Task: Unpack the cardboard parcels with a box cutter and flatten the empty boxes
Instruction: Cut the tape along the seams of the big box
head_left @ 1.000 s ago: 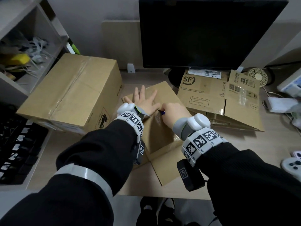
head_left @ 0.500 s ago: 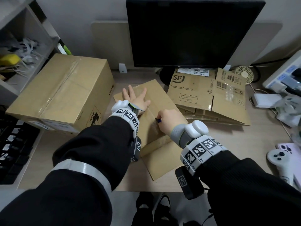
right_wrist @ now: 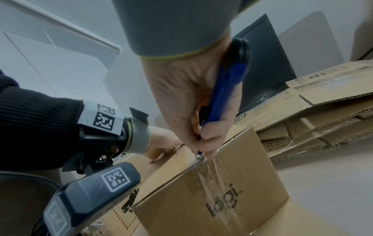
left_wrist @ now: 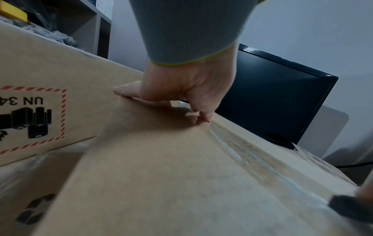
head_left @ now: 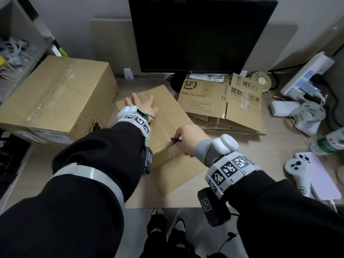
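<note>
A small taped cardboard box (head_left: 167,116) with a "logi" print (right_wrist: 224,199) stands on the desk in front of me. My left hand (head_left: 141,107) lies flat on its far top, fingers spread, pressing it down (left_wrist: 181,95). My right hand (head_left: 188,139) grips a blue box cutter (right_wrist: 224,95); its blade tip (head_left: 172,139) sits at the near top edge on the clear tape seam (right_wrist: 207,167). A larger sealed box (head_left: 59,97) stands to the left. Flattened SF cartons (head_left: 219,101) lie to the right.
A black monitor (head_left: 197,34) stands behind the boxes. A shelf unit (head_left: 16,43) is at the left. At the right lie a power strip (head_left: 307,75), a small fan (head_left: 261,81), a bottle (head_left: 331,140), a phone (head_left: 320,175) and a white controller (head_left: 297,170).
My right hand has drawn the cutter along the tape seam toward me, from the middle of the box top to its near edge. The left hand stays pressed on the box.
</note>
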Action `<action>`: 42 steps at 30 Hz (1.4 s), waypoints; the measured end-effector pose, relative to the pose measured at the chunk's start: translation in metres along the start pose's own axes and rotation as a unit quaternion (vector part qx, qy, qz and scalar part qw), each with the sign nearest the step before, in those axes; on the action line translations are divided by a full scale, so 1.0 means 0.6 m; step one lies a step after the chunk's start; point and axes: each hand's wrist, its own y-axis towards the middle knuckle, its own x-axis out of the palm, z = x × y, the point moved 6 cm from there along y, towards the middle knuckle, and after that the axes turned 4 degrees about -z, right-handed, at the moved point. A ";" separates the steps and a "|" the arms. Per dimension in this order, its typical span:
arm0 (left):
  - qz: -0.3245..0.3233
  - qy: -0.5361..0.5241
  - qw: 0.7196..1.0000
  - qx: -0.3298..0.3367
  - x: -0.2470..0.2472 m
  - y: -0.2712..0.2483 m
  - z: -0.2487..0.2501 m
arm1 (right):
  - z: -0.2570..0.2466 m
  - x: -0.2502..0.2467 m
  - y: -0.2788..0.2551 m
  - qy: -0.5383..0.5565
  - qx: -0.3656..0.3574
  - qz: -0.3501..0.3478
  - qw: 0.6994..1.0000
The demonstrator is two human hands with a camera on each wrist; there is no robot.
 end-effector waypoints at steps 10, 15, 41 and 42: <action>0.025 -0.003 1.000 0.005 -0.007 -0.001 0.005 | 0.046 0.008 -0.037 0.006 0.002 0.007 1.000; 0.036 -0.014 0.999 0.019 -0.012 -0.005 -0.008 | 0.054 -0.037 -0.015 0.108 0.017 0.149 0.983; 0.011 -0.297 0.954 0.031 -0.153 -0.083 -0.126 | -0.017 -0.031 0.051 -0.007 0.066 0.113 0.991; 0.021 -0.313 0.948 0.043 -0.173 -0.088 -0.127 | -0.021 -0.052 0.050 -0.006 0.055 0.128 0.990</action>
